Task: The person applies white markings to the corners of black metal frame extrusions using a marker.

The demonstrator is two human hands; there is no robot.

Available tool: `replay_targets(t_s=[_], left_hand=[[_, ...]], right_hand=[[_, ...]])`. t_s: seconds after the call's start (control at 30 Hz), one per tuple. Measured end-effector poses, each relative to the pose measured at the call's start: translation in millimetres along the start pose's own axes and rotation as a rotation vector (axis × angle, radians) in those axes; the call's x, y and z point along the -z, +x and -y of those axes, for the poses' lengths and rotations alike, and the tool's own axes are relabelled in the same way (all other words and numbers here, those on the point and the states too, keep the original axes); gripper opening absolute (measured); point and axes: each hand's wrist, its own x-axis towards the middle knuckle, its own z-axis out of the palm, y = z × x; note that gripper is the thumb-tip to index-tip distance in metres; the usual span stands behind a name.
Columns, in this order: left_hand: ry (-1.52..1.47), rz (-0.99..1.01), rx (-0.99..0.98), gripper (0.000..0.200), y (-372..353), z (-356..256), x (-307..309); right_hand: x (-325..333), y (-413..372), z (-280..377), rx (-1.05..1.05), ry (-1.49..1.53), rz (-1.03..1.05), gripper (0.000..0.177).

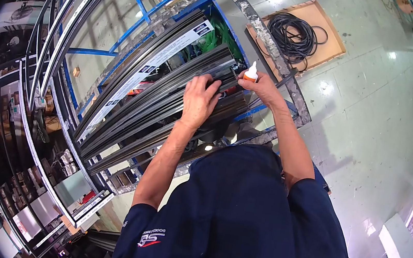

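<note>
In my right hand (pixel 264 88) I hold a small white glue bottle (pixel 252 72) with an orange label, its narrow nozzle pointing up. That hand is closed round the bottle near the ends of a bundle of long dark profiles (pixel 158 103). My left hand (pixel 199 101) lies over the same bundle a little to the left, fingers bent down and gripping a dark profile. Its fingertips are partly hidden among the strips. Beside the bundle runs a long strip with a white printed label (pixel 157 67).
The profiles lie across a blue-framed rack (pixel 137 0) with worn padded edges. Green material (pixel 219 34) shows inside it. A cardboard box (pixel 329 28) holding coiled black cord (pixel 292 36) sits on the floor at the upper right. Curved-looking frames (pixel 55 31) stand at left.
</note>
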Motion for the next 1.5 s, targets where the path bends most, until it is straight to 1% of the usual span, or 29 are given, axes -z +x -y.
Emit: replay_targets(t_s=[0.13,0.33,0.43,0.53,0.63,0.67,0.77,0.8,0.9,1.0,1.1,1.13,1.17,1.2,1.23,1.27,1.3,1.33,1.4,1.43,1.47,1.5], left_hand=[[-0.027,-0.014,-0.078,0.032,16,-7,-16],[0.010,-0.004,-0.026,0.025,24,-19,-23],[-0.058,0.049,0.056,0.023,25,-17,-23],[-0.027,0.082,0.020,0.027,23,-15,-20],[-0.020,0.007,-0.056,0.030,29,-26,-14],[-0.007,0.034,-0.046,0.030,35,-27,-11],[0.033,0.135,-0.161,0.027,43,-14,-18],[0.021,0.153,-0.162,0.024,44,-12,-21],[-0.098,0.117,-0.179,0.025,46,-6,-24],[-0.220,0.009,-0.126,0.024,52,-2,-24],[-0.352,-0.045,0.088,0.022,49,3,-7],[-0.379,0.025,0.204,0.017,47,5,1],[-0.481,0.023,0.255,0.021,42,11,3],[-0.586,0.017,0.307,0.025,36,16,3],[-0.693,0.009,0.360,0.029,29,22,1],[-0.754,-0.042,0.364,0.028,20,29,-5],[-0.725,-0.024,0.380,0.026,13,33,-6],[-0.699,-0.009,0.398,0.025,4,38,-7],[-0.680,-0.001,0.452,0.023,-16,54,-17],[-0.740,-0.041,0.488,0.023,-18,50,-11],[-0.775,-0.109,0.499,0.021,-20,44,-6],[-0.808,-0.176,0.510,0.019,-20,36,0]], right_hand=[[-2,0,1,0.026,-0.028,0.011,0.032],[-6,-2,2,0.060,-0.048,-0.035,0.031],[-5,-7,3,0.110,-0.032,-0.096,0.033],[-1,-15,4,0.186,0.026,-0.182,0.037],[6,-23,9,0.203,0.027,-0.182,0.037],[8,-24,10,0.212,-0.022,-0.191,0.036],[10,-25,11,0.227,-0.044,-0.171,0.035],[8,-28,14,0.227,-0.027,-0.168,0.035],[3,-33,17,0.233,0.019,-0.164,0.036],[4,-41,20,0.230,0.004,-0.171,0.039],[4,-47,22,0.208,-0.074,-0.169,0.041],[7,-46,20,0.199,-0.113,-0.152,0.041],[8,-44,18,0.191,-0.154,-0.131,0.041],[-2,-55,36,0.148,-0.244,-0.145,0.040],[-3,-55,35,0.193,-0.369,-0.141,0.040],[-2,-57,34,0.236,-0.497,-0.133,0.041],[-4,-59,35,0.280,-0.628,-0.121,0.042],[-5,-62,38,0.185,-0.562,-0.070,0.044],[-8,-69,46,0.122,-0.619,-0.078,0.046],[-10,-72,51,0.093,-0.655,-0.077,0.046],[-13,-75,55,0.150,-0.734,-0.104,0.048],[-11,-75,54,0.140,-0.748,-0.104,0.048]])
